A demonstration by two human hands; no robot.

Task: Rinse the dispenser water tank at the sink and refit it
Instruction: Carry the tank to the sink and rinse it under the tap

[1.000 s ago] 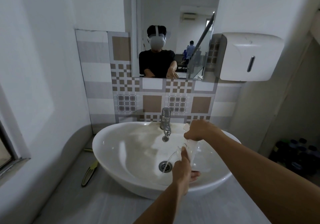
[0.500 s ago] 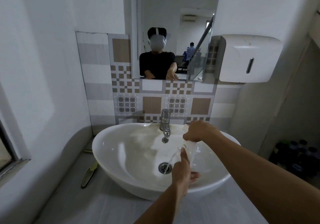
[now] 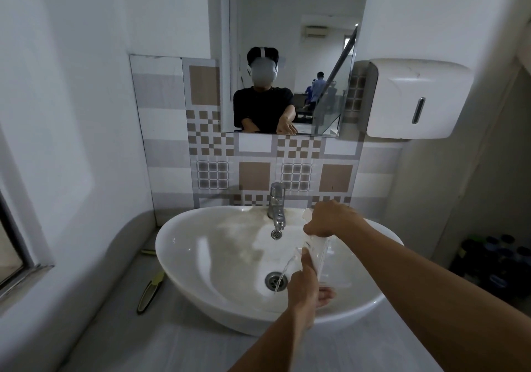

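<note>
A small tiled washroom is shown, with a white oval ceramic basin set on a grey counter below a chrome tap. The clear plastic water tank is held tilted over the basin, gripped at its upper end by the right hand and at its lower end by the left hand. Little has changed over the last second: a thin stream is still being poured toward the drain, so emptying is judged under way, refitting pending

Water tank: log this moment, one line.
stage: emptying | water tank: tilted over sink, water streaming toward drain | left hand: holds bottom | right hand: holds top
</note>
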